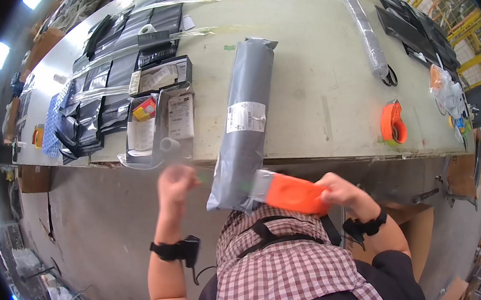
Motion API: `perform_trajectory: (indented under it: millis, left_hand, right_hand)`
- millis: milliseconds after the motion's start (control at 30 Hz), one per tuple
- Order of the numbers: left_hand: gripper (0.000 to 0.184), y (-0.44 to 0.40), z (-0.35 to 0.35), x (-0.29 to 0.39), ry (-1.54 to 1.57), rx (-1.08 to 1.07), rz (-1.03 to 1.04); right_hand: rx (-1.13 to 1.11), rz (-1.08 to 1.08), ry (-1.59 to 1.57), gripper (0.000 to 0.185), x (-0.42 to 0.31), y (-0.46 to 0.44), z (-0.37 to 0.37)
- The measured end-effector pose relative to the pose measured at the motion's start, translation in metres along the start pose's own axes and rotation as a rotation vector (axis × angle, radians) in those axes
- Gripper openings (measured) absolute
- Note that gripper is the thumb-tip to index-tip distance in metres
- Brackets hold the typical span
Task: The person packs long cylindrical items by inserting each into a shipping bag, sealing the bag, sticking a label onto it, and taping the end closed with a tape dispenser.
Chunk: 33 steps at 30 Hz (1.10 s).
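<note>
A long grey plastic parcel (243, 85) with a white label lies on the table, its near end jutting over the front edge. My right hand (338, 189) is closed round the end of an orange tape dispenser (295, 193), whose head is against the parcel's near end. To the left of the parcel, my left hand (177, 183) is raised near the table edge, apart from the parcel. It is smeared by motion, so its fingers and anything in them cannot be made out.
Black trays (181, 118) with labels and papers stand left on the table (310, 84), beside piled black bags (106, 88). To the right are an orange tape roll (392, 124), a wrapped tube (364, 34) and more black bags (415, 29). A cardboard box (421, 224) stands below.
</note>
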<state>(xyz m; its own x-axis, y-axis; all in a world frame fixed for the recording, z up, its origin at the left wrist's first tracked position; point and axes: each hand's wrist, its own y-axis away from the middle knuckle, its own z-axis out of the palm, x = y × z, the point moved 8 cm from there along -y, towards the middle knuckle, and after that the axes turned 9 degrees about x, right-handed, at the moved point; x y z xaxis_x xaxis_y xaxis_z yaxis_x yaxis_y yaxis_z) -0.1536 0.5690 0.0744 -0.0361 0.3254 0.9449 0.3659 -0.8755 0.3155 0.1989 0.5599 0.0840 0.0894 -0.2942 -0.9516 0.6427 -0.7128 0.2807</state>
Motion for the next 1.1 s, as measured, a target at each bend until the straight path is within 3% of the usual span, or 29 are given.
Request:
perform_trajectory:
  millis: [67,100,133,200,267,333,367,400,467,567,667,800,833,933,1067,1100]
  left_hand:
    - [0.016,-0.028,-0.043,-0.024,-0.244,0.177,0.095]
    - [0.016,-0.034,-0.032,-0.052,-0.386,0.105,0.041]
    - [0.016,-0.038,-0.016,-0.083,-0.527,0.031,-0.013]
    - [0.022,-0.023,0.046,-0.151,-0.419,-0.139,-0.214]
    - [0.036,-0.015,0.085,-0.182,-0.334,-0.277,-0.236]
    - [0.056,-0.025,0.061,-0.154,-1.021,-0.125,0.02]
    - [0.065,-0.02,0.044,-0.133,-1.054,-0.105,0.091]
    - [0.058,-0.014,0.021,-0.116,-0.889,0.066,0.45]
    - [0.052,0.007,0.02,-0.1,-0.352,-0.068,-0.025]
    - [0.052,0.021,0.05,-0.073,-0.465,-0.087,0.137]
    - [0.054,-0.019,0.071,-0.13,-0.231,-0.227,-0.265]
    - [0.038,-0.008,0.066,-0.099,-0.122,-0.216,-0.339]
    - [0.033,-0.004,0.057,-0.099,-0.029,-0.154,-0.452]
    - [0.036,-0.002,0.058,-0.122,0.093,-0.25,-0.493]
    - [0.02,-0.023,0.054,-0.119,0.16,-0.112,-0.325]
    - [0.015,-0.027,0.052,-0.101,0.056,-0.007,-0.168]
  right_hand:
    - [0.072,0.403,-0.014,0.052,0.022,0.015,-0.027]
    - [0.076,0.431,0.245,0.056,0.05,0.009,-0.044]
    - [0.057,0.389,0.38,0.057,0.072,-0.006,-0.045]
    - [0.019,0.302,0.655,0.06,0.103,-0.04,-0.034]
    - [0.06,0.198,0.742,0.059,0.108,-0.066,-0.013]
    - [0.118,0.186,0.767,0.063,0.103,-0.064,-0.007]
    - [0.142,0.197,0.769,0.063,0.1,-0.058,-0.004]
    - [0.171,0.2,0.773,0.063,0.097,-0.057,-0.003]
    - [0.176,0.239,0.73,0.061,0.107,-0.055,-0.001]
    - [0.188,0.242,0.745,0.058,0.091,-0.055,0.01]
    - [0.166,0.241,0.845,0.057,0.084,-0.059,0.008]
    - [0.134,0.281,0.88,0.057,0.097,-0.054,-0.005]
    - [0.122,0.285,0.905,0.057,0.094,-0.052,-0.008]
    - [0.131,0.258,0.899,0.057,0.085,-0.047,-0.012]
    - [0.136,0.196,0.946,0.055,0.08,-0.047,-0.009]
    - [0.133,0.199,0.953,0.055,0.077,-0.048,-0.01]
